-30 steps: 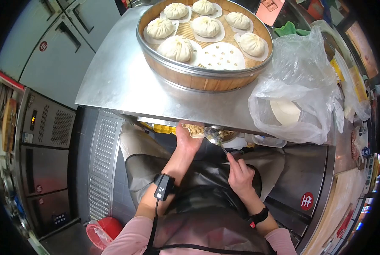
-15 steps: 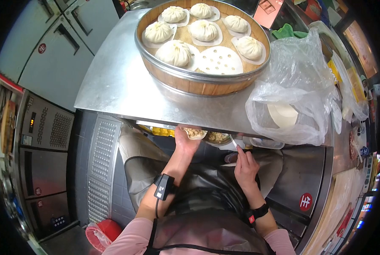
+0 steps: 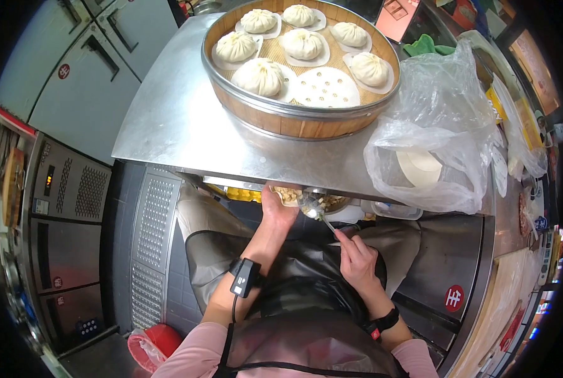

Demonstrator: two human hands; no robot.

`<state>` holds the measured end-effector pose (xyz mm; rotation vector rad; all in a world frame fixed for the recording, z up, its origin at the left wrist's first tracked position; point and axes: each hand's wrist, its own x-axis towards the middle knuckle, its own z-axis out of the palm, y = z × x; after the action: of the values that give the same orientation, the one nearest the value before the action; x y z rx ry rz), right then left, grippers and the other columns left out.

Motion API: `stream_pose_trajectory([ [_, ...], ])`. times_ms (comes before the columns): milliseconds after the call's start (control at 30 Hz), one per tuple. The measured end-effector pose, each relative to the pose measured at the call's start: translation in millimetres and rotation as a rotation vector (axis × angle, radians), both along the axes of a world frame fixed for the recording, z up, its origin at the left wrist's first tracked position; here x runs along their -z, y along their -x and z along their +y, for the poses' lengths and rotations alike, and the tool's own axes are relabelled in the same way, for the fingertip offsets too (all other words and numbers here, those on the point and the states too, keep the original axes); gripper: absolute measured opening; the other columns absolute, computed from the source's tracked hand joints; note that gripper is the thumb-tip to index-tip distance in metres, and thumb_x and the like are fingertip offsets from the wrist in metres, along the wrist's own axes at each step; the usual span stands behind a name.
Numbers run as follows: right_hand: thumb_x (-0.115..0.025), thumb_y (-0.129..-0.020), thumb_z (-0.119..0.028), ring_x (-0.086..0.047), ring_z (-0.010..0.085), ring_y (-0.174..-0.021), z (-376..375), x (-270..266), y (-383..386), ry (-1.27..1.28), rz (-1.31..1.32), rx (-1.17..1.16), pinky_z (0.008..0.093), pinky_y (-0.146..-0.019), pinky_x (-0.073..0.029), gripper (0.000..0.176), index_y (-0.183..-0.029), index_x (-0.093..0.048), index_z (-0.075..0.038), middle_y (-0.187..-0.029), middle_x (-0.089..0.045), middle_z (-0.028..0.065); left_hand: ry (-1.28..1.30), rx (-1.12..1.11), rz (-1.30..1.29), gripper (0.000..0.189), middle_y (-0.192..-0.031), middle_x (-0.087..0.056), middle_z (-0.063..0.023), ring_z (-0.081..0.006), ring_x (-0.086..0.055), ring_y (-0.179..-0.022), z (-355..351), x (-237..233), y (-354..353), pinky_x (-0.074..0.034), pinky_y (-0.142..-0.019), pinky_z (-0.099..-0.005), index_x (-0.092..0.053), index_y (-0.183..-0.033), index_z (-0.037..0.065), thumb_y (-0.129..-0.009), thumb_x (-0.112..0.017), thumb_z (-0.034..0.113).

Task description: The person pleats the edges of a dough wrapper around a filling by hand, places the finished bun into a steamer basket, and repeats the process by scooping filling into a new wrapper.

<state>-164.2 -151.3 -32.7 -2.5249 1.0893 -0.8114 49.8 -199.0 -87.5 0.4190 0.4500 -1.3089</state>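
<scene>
My left hand [image 3: 280, 208] is under the front edge of the steel table and cups a dough wrapper with chunky filling [image 3: 289, 196]. My right hand [image 3: 359, 261] grips the handle of a metal spoon [image 3: 327, 223], whose head is beside the wrapper and carries some filling. Behind the spoon, a bowl of filling [image 3: 334, 202] is partly hidden below the table. Above, a round bamboo steamer [image 3: 294, 121] holds several pleated buns [image 3: 301, 45] on white paper liners. One perforated liner [image 3: 327, 87] at its front bears no bun.
The steel table [image 3: 168, 120] spans the middle. On its right lies a clear plastic bag [image 3: 448, 107] with round pale wrappers [image 3: 419, 167]. A clear container [image 3: 396, 211] sits below the table edge. A red bin [image 3: 155, 346] stands on the floor at lower left.
My right hand has moved slightly left and down. The spoon has swung left from the bowl to beside the wrapper, with filling on it. My left hand has stayed nearly in place.
</scene>
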Motion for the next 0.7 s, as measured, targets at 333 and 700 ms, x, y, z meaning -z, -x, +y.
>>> stream_pose_trajectory([
  [333, -0.060, -0.076, 0.001, -0.051, 0.0218, -0.054, -18.8, 15.7, 18.8, 0.204, 0.104, 0.140, 0.0353, -0.048, -0.042, 0.035, -0.111, -0.063, -0.007, -0.067, -0.044, 0.0065, 0.022, 0.049, 0.039, 0.042, -0.125, -0.053, -0.0109, -0.0271, -0.049, -0.116, 3.5, -11.5, 2.3, -0.038, -0.101, -0.0437, -0.048, -0.124, 0.004, -0.095, -0.029, 0.028],
  [700, -0.051, -0.084, 0.003, -0.058, 0.0343, -0.067, -3.6, 20.6, -25.0, -0.160, -0.295, 0.107, 0.0397, -0.058, -0.046, 0.037, -0.120, -0.056, -0.006, -0.082, -0.057, 0.0167, 0.068, 0.087, 0.076, 0.043, -0.128, -0.049, -0.0128, -0.0312, -0.046, -0.116, 4.4, 8.0, 11.0, -0.035, -0.100, -0.0497, -0.045, -0.127, 0.006, -0.097, -0.030, 0.034],
])
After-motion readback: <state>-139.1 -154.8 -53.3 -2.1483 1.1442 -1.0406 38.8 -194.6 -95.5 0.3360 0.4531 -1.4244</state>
